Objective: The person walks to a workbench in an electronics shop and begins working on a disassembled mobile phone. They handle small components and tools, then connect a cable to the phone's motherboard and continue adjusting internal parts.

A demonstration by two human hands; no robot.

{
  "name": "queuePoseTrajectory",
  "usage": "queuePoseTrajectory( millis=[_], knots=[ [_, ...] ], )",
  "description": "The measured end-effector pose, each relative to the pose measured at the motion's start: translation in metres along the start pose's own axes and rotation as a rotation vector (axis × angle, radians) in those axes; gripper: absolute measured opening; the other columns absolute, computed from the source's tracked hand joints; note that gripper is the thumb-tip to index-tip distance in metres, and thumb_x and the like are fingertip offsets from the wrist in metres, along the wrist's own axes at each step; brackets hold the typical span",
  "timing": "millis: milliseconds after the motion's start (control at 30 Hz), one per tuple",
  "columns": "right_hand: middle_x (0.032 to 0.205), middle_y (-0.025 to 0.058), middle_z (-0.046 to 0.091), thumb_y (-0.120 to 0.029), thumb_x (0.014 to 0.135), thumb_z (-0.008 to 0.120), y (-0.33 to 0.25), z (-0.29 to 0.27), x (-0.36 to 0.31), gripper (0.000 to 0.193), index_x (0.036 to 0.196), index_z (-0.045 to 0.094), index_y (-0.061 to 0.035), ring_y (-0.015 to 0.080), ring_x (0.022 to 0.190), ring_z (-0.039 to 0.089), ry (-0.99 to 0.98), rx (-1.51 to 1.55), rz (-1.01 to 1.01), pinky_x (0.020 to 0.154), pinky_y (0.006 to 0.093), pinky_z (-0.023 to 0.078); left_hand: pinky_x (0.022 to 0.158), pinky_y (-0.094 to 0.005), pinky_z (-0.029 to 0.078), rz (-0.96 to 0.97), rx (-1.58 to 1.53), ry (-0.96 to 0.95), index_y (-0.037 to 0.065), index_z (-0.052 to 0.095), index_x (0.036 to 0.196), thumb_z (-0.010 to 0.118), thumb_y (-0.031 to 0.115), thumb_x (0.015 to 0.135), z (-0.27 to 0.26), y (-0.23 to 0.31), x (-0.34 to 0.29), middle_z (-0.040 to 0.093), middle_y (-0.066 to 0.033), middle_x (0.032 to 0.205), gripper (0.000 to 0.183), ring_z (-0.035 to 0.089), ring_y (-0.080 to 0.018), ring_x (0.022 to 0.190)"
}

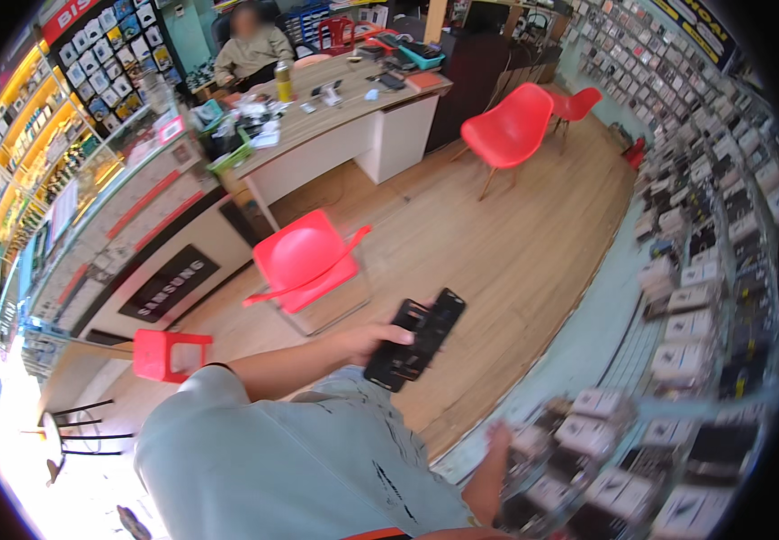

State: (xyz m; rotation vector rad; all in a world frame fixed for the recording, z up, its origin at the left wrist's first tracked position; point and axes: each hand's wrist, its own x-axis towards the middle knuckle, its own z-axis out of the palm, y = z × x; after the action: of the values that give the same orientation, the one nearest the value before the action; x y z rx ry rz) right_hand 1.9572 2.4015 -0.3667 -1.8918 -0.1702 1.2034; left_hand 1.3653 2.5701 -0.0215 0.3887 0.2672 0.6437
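My left hand (378, 340) is closed around two flat black phone-shaped pieces (430, 340), held side by side and slightly overlapping. The thumb lies across the nearer piece, and the other fingers are hidden beneath. Whether these are phones or phone cases, I cannot tell. Lower down on the right, my right hand (498, 437) is raised beside the small packaged goods (530, 439) of the wall display. It is small and blurred there, so its fingers do not show clearly.
A red folding chair (306, 261) and a red stool (171, 355) stand on the left. Beyond them are a wooden desk (326, 115) with clutter and a seated person (252, 49). More red chairs (508, 126) stand farther back. Packaged accessories (686, 333) line the right wall; a glass counter (128, 193) runs along the left.
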Motion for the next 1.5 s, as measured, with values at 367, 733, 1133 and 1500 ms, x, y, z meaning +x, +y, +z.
queuePoseTrajectory(
  millis=[367, 733, 1133, 1500],
  knots=[
    [0.082, 0.0061, 0.065, -0.031, 0.105, 0.059, -0.332, 0.105, 0.289, 0.021, 0.107, 0.067, -0.0115, 0.0194, 0.064, 0.061, -0.007, 0.013, 0.074, 0.055, 0.0352, 0.052, 0.096, -0.0488, 0.062, 0.288, 0.037, 0.092, 0.003, 0.044, 0.153, 0.082, 0.039, 0.080, -0.068, 0.245, 0.451, 0.062, -0.0225, 0.136, 0.090, 0.071, -0.0353, 0.113],
    [0.103, 0.0109, 0.070, -0.032, 0.103, 0.060, -0.455, 0.290, 0.441, 0.032, 0.123, 0.066, -0.0090, 0.0248, 0.089, 0.067, -0.186, -0.091, 0.656, 0.072, 0.0414, 0.058, 0.092, -0.0468, 0.063, 0.236, 0.152, 0.034, -0.001, 0.046, 0.150, 0.079, 0.041, 0.081, -0.101, 0.503, 0.967, 0.062, -0.0205, 0.135, 0.088, 0.070, -0.0344, 0.115],
    [0.102, 0.0047, 0.072, -0.044, 0.104, 0.063, -1.293, 0.423, 1.050, 0.036, 0.118, 0.065, -0.0107, 0.0117, 0.076, 0.061, -0.050, -0.109, -0.332, 0.059, 0.0265, 0.048, 0.094, -0.0477, 0.062, 0.414, 0.070, 0.106, 0.000, 0.046, 0.150, 0.079, 0.045, 0.083, -0.158, 0.737, 1.403, 0.062, -0.0207, 0.135, 0.087, 0.069, -0.0336, 0.114],
    [0.108, 0.0082, 0.069, -0.040, 0.102, 0.062, -1.294, 0.472, 1.275, 0.041, 0.131, 0.060, -0.0117, 0.0228, 0.084, 0.065, -0.221, -0.362, 0.551, 0.064, 0.0399, 0.054, 0.095, -0.0494, 0.061, 0.386, 0.062, 0.020, 0.002, 0.042, 0.154, 0.079, 0.036, 0.082, -0.186, 0.992, 1.848, 0.062, -0.0241, 0.138, 0.088, 0.070, -0.0375, 0.115]
  ],
)
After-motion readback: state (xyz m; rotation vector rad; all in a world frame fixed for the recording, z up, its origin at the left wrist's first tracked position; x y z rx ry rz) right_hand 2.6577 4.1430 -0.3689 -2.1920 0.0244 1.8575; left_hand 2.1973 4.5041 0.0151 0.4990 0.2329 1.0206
